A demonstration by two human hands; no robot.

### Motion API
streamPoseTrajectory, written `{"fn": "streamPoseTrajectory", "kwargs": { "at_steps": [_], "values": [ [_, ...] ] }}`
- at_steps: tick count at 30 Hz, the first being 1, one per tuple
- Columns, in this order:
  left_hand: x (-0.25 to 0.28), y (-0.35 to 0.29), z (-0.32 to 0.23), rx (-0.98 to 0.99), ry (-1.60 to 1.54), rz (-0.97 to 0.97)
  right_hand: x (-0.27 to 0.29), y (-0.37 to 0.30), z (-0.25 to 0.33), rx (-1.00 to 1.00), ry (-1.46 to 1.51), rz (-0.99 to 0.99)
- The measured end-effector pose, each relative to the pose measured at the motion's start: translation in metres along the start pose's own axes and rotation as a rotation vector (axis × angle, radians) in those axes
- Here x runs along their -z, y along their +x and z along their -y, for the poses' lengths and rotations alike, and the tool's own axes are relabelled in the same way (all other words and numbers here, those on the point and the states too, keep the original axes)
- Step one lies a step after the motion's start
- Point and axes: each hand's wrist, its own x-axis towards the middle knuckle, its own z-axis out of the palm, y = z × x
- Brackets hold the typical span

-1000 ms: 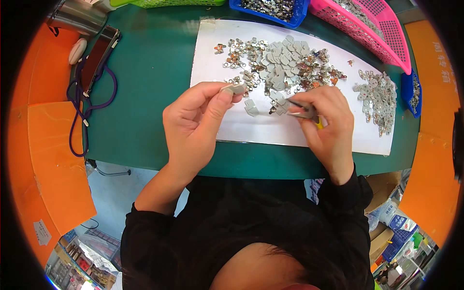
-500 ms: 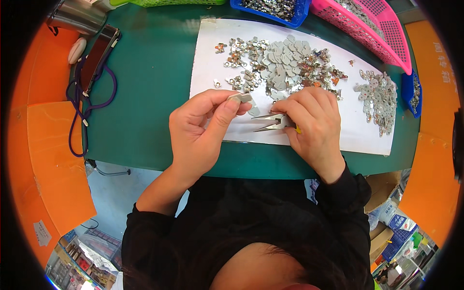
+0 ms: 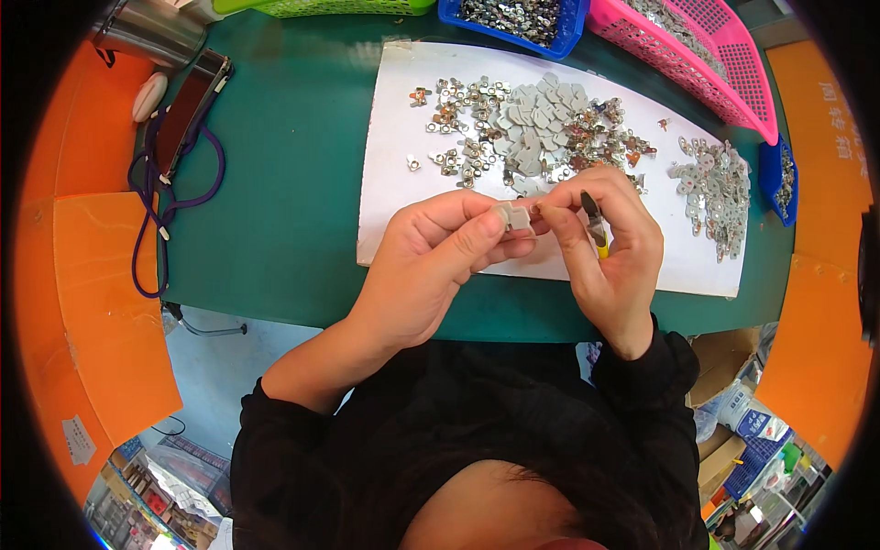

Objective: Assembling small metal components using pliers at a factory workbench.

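Observation:
Between the thumb and fingers of my left hand [image 3: 440, 243] is a small flat grey plastic piece [image 3: 518, 218] with a notched edge. My right hand [image 3: 614, 229] touches its right side with thumb and fingertip, pinching a tiny copper-coloured bit [image 3: 537, 211] too small to make out fully. Tucked in the same hand are pliers [image 3: 594, 218], jaws pointing up and away, a bit of yellow handle showing. Just beyond my hands lie a heap of grey plastic pieces [image 3: 536, 115] and piles of small metal clips [image 3: 470, 156] on a white board [image 3: 394, 197].
Thin metal tabs [image 3: 715, 192] are heaped at the board's right. Beyond it stand a blue tray [image 3: 576, 37] of metal parts, a pink basket [image 3: 742, 78] and a green basket [image 3: 339, 7]. A smaller blue tray [image 3: 770, 179] is far right. A phone [image 3: 188, 115] with a purple cord lies left.
My left hand has moved right with the grey piece, meeting my right hand. The pliers have swung from pointing left to pointing up, and my right fingertips now pinch a tiny part.

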Motion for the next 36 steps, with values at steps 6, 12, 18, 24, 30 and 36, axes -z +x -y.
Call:
{"fn": "streamPoseTrajectory", "kwargs": {
  "at_steps": [6, 12, 18, 24, 30, 36],
  "values": [
    [0.004, 0.002, 0.0, 0.039, -0.181, 0.018, -0.003, -0.004, -0.002, -0.165, 0.25, 0.006],
    [0.002, 0.001, -0.002, 0.065, -0.129, 0.034, 0.002, -0.001, -0.003, -0.018, 0.067, -0.001],
    [0.003, 0.001, 0.0, 0.028, 0.056, 0.032, 0.002, -0.001, 0.001, -0.088, 0.177, 0.056],
    [-0.005, -0.003, -0.01, 0.107, -0.251, -0.033, 0.006, 0.0, -0.003, 0.22, -0.137, -0.025],
    [-0.012, -0.009, -0.02, 0.141, -0.288, -0.08, 0.006, 0.0, -0.001, 0.099, -0.046, 0.009],
    [-0.013, -0.01, -0.021, 0.133, -0.26, -0.074, 0.006, 0.001, -0.001, 0.02, 0.003, 0.035]
  ]
}}
